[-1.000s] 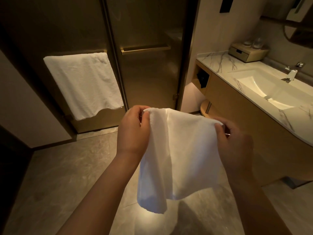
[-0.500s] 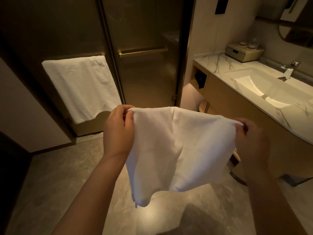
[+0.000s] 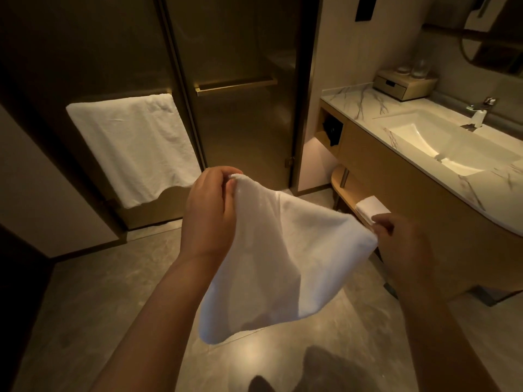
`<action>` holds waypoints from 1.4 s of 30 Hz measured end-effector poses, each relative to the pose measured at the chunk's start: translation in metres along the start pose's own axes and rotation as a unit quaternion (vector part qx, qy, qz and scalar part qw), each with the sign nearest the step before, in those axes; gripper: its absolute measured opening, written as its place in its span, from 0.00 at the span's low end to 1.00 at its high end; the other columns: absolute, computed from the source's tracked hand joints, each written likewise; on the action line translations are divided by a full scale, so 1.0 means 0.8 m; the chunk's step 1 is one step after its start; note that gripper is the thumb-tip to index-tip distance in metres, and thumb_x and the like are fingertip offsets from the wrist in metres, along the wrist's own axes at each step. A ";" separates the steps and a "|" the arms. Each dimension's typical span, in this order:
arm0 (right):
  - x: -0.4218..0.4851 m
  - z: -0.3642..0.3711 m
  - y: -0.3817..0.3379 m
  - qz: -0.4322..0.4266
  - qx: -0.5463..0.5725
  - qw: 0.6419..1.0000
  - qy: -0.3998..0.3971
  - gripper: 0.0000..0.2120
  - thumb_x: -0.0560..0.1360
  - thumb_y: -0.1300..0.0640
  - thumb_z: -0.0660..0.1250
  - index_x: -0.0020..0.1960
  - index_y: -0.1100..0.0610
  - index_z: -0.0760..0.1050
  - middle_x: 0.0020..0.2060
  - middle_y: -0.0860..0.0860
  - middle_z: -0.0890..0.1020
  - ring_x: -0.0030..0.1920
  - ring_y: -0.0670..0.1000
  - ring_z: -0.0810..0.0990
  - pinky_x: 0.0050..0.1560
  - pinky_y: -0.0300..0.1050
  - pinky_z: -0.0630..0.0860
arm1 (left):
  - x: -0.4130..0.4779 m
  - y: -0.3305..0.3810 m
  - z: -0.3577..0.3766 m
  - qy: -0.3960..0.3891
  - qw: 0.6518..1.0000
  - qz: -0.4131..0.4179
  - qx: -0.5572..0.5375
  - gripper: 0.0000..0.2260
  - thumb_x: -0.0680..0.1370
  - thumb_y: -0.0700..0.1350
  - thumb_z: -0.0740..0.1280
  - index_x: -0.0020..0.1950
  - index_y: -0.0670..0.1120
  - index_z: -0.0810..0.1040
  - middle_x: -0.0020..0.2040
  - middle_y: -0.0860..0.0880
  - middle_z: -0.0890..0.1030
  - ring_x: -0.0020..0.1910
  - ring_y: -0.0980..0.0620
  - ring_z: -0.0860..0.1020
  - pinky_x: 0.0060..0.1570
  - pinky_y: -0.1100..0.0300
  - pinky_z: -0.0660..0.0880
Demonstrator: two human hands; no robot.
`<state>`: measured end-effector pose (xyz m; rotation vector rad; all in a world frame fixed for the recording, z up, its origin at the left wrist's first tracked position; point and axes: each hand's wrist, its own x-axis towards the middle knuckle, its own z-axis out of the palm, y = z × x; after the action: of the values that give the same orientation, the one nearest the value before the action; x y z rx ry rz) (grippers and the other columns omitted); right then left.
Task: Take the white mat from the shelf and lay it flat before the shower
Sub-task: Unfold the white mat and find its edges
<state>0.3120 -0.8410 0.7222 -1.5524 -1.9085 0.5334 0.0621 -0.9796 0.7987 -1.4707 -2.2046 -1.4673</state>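
— So how far along?
— Floor (image 3: 85, 321) before the shower (image 3: 240, 123) is bare; laying isn't done. The mat (image 3: 283, 256) is off the shelf (image 3: 346, 193), hanging in the air above it.
— Held how?
— Left hand (image 3: 210, 210) pinches one top corner, right hand (image 3: 404, 244) the other. It sags, not yet flat.

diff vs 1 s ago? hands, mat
The hands, left and right, moved apart, spreading the white cloth mat wider; the right dropped lower. Both keep pinching its top corners. Mat still off the floor; white towel on the shower door unchanged.
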 end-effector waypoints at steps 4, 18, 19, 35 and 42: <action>-0.010 0.008 -0.053 -0.089 0.067 0.993 -0.041 0.12 0.75 0.58 0.65 0.58 0.55 0.77 0.51 0.50 0.82 0.48 0.46 0.79 0.48 0.41 0.77 | -0.002 0.010 0.003 -0.033 0.999 0.021 0.010 0.06 0.80 0.42 0.58 0.50 0.47 0.75 0.45 0.53 0.75 0.44 0.57 0.73 0.44 0.70 0.68; -0.055 0.032 -0.177 -0.222 0.225 0.938 -0.143 0.11 0.74 0.47 0.66 0.55 0.47 0.77 0.48 0.41 0.80 0.49 0.40 0.78 0.50 0.34 0.76 | -0.017 0.016 -0.007 -0.110 0.992 0.059 0.011 0.07 0.78 0.44 0.60 0.51 0.45 0.76 0.47 0.49 0.78 0.47 0.54 0.73 0.45 0.70 0.67; -0.054 0.033 -0.179 -0.218 0.233 0.937 -0.144 0.10 0.74 0.47 0.66 0.54 0.47 0.77 0.47 0.41 0.81 0.48 0.40 0.78 0.50 0.34 0.77 | -0.017 0.015 -0.009 -0.109 0.992 0.057 0.008 0.07 0.78 0.43 0.60 0.51 0.45 0.76 0.47 0.49 0.77 0.47 0.54 0.73 0.45 0.70 0.67; -0.063 0.013 -0.192 -0.238 0.240 0.938 -0.070 0.04 0.77 0.51 0.62 0.49 0.50 0.73 0.43 0.45 0.78 0.45 0.43 0.76 0.45 0.36 0.77 | -0.033 0.009 -0.007 -0.093 0.987 -0.004 -0.129 0.06 0.79 0.51 0.60 0.51 0.52 0.75 0.44 0.61 0.76 0.47 0.62 0.75 0.42 0.72 0.73; -0.052 -0.003 -0.193 -0.287 0.230 0.928 -0.052 0.03 0.76 0.51 0.63 0.49 0.47 0.74 0.45 0.37 0.76 0.48 0.39 0.76 0.46 0.29 0.74 | -0.031 0.020 0.006 -0.086 0.987 0.045 -0.128 0.04 0.79 0.49 0.60 0.50 0.54 0.74 0.42 0.65 0.72 0.45 0.65 0.73 0.42 0.75 0.69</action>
<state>0.2069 -0.9173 0.8158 -0.6368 -2.0067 0.7343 0.0892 -0.9912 0.7931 -1.8158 -2.0677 -1.7045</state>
